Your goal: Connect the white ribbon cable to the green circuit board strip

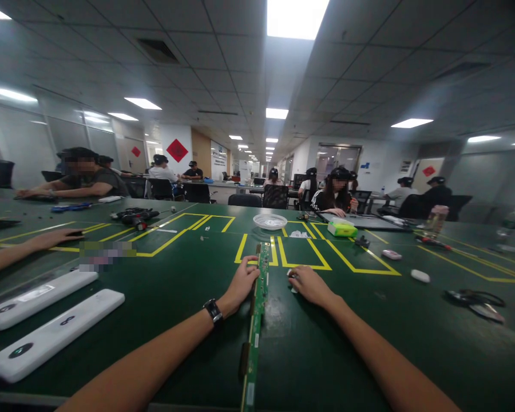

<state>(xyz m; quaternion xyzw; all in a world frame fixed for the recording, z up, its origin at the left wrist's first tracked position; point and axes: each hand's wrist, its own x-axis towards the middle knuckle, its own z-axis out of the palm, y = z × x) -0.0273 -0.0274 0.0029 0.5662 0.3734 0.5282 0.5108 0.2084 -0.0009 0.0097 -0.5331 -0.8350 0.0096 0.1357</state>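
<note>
A long, narrow green circuit board [254, 337] runs away from me down the middle of the table. My left hand [240, 285], with a dark watch on its wrist, grips the board's left edge near the far end. Right of the board, my right hand [308, 284] is low over the table, its fingers curled together. A tiny whitish bit shows at those fingertips, too small to name. Just below them lies a small pale scrap [294, 290]. Beyond the board's far end sits a white round dish [270, 221] with pale pieces in it.
Two long white devices [58, 332] lie at left, near another person's hand [60, 236]. A bright green pack [342, 228], a pink case [391, 254], a white case [420, 276] and a black cable [476, 298] are to the right. Yellow tape marks the table. Several people sit beyond.
</note>
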